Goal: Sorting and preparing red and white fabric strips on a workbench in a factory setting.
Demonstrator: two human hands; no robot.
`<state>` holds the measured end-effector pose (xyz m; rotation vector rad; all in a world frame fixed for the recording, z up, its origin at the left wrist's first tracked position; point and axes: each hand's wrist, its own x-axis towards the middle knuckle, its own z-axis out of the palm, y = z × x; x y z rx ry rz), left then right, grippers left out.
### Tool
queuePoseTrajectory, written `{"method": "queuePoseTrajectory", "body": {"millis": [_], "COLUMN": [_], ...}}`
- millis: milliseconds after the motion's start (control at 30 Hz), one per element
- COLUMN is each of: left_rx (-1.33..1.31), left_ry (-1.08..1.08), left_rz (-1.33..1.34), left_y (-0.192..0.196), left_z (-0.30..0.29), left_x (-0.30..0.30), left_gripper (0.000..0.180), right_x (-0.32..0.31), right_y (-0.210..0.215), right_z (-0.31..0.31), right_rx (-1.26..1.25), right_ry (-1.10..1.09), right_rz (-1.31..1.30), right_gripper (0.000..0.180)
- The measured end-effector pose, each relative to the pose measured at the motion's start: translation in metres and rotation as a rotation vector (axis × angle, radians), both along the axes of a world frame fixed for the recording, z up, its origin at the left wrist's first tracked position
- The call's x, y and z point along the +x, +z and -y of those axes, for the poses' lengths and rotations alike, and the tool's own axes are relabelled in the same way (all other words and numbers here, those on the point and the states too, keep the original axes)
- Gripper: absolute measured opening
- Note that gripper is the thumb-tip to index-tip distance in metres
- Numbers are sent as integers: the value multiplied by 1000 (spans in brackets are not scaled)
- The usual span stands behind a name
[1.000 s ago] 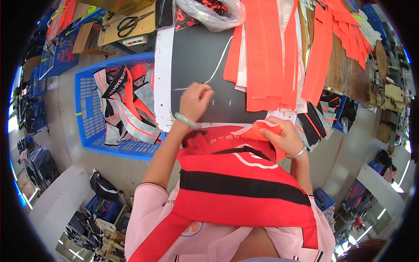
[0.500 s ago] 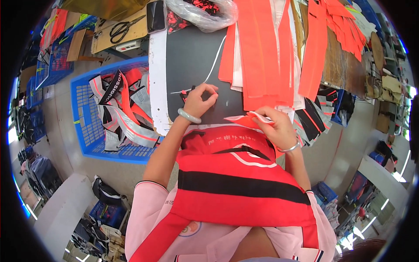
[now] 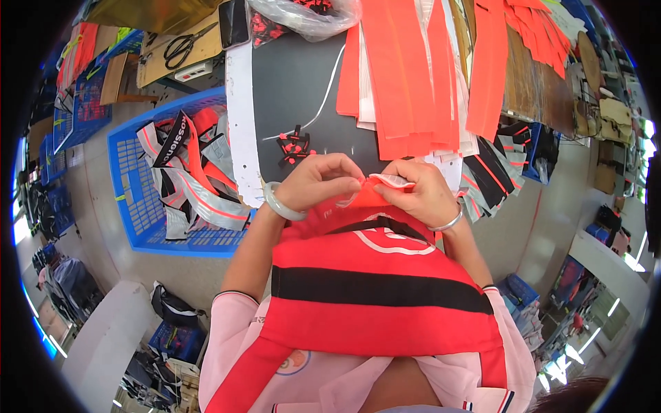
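Note:
Close in front of the red apron, my right hand [image 3: 421, 193] pinches the folded end of an orange fabric strip [image 3: 394, 180] with a white underside. My left hand [image 3: 322, 184] meets it there, thumb and forefinger pressed together at the strip's tip. Whatever lies between those left fingertips is too small to make out. Just beyond the left hand, a small heap of black and red pieces [image 3: 295, 146] lies on the dark tabletop [image 3: 289, 89]. More orange strips [image 3: 403, 82] are stacked beyond my right hand.
On the left stands a blue basket [image 3: 131, 179] of grey, black and orange strips. A white cord [image 3: 332, 86], a clear plastic bag [image 3: 320, 24] and a phone [image 3: 233, 24] lie on the table. Scissors [image 3: 182, 48] rest at the far left. Black and grey strips [image 3: 492, 172] hang at right.
My left hand has left the small black and red pieces, coming nearer and to the right, to the strip's end. My right hand has shifted slightly left with the strip.

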<state>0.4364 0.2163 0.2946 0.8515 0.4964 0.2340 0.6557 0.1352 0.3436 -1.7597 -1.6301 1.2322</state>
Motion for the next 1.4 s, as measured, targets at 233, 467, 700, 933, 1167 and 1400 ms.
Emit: {"method": "queuePoseTrajectory", "body": {"millis": [233,467,700,933,1167,1400], "left_rx": [315,786,718,399,304,584], "left_ry": [-83,-263,-368,-445,16,426], "left_rz": [-123,-137,-144,-175,-154,-139], "left_y": [10,29,18,17,9,13], "left_z": [-3,-16,-18,-21,20,49], "left_x": [-1,7,11,21,24,32], "left_gripper": [11,14,15,14,31,23], "right_x": [-4,-8,-13,-11,-6,3], "right_y": [-2,1,-5,-3,-12,-6], "right_z": [9,17,29,31,31,29], "right_rx": [-24,33,139,192,268,-186], "right_ry": [24,29,14,26,-156,-366], "right_rz": [38,71,130,166,204,-649], "right_gripper": [17,19,17,15,14,11]}}
